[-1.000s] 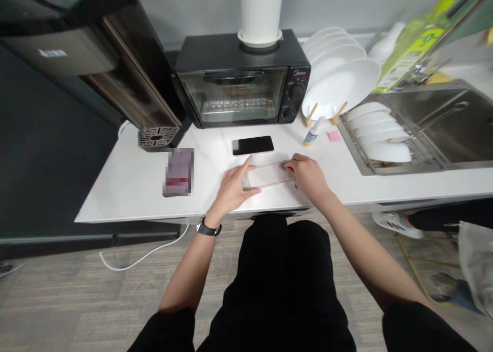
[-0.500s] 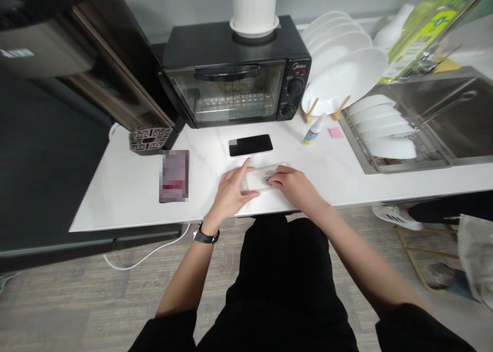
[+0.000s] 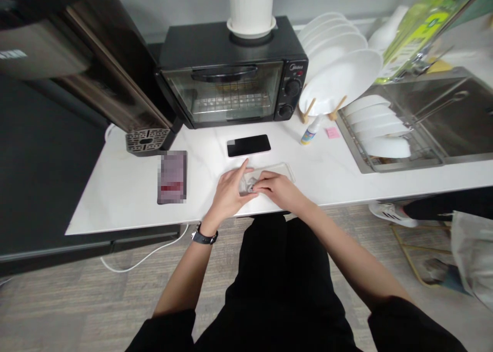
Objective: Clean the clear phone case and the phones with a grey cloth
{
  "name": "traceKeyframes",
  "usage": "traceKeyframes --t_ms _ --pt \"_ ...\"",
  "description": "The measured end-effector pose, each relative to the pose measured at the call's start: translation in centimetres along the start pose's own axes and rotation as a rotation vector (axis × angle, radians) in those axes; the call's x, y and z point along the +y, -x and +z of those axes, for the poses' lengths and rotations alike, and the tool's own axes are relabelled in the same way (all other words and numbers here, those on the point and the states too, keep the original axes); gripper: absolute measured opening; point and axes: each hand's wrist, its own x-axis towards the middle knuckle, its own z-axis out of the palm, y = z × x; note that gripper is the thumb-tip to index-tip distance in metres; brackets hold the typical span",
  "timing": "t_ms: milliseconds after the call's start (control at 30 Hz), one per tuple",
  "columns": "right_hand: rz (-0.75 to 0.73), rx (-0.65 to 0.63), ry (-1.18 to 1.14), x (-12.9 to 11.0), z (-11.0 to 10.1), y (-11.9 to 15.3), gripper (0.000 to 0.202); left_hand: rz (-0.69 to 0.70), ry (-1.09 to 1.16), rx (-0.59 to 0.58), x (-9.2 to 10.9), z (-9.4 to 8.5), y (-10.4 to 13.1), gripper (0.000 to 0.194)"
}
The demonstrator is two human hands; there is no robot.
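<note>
A clear phone case [image 3: 285, 170] lies flat on the white counter [image 3: 127, 198]. My left hand [image 3: 228, 191] grips its left end, thumb and fingers on opposite long edges. The fingers of my right hand [image 3: 278, 188] are pinched round a small crumpled greyish cloth [image 3: 250, 182], pressed inside the case near its left end. Most of the cloth is hidden under those fingers. Just beyond the case rests a phone [image 3: 249, 145] with a dark screen. A small spray bottle [image 3: 309, 133] stands farther right, beside a pink sticky note [image 3: 332, 132].
At the back is a black toaster oven [image 3: 227, 74] with a white pot [image 3: 251, 7] on top. A pixelated purple item [image 3: 172, 177] lies left, near a dark dispenser [image 3: 148, 140]. White plates [image 3: 342, 79] and a sink [image 3: 462, 115] are right. Another person's shoe [image 3: 391, 214] shows below.
My right hand has slid left along the case with the cloth, uncovering the case's right end. My left hand keeps its hold. The whole view has shifted slightly.
</note>
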Motion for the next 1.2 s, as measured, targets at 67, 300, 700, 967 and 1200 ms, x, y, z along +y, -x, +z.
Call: traceKeyframes --t_ms 67,300,700,967,1200 --pt "0.048 -0.009 0.033 1.0 -2.2 1.3 0.024 -0.002 -0.015 -0.007 0.1 0.0 0.0 0.116" --pt "0.269 0.255 0.494 3.3 -2.9 1.5 0.028 -0.008 -0.022 -0.011 0.2 0.0 -0.2 0.111" --pt "0.024 0.038 0.145 0.7 -0.9 1.4 0.026 0.006 0.016 0.007 0.2 0.1 0.2 0.114" --pt "0.255 0.327 0.546 2.8 -1.1 1.2 0.032 0.014 0.023 -0.003 0.2 -0.1 0.2 0.111" --pt "-0.015 0.158 0.172 -0.5 2.8 -0.8 0.03 0.009 0.04 0.006 0.3 0.0 0.3 0.112"
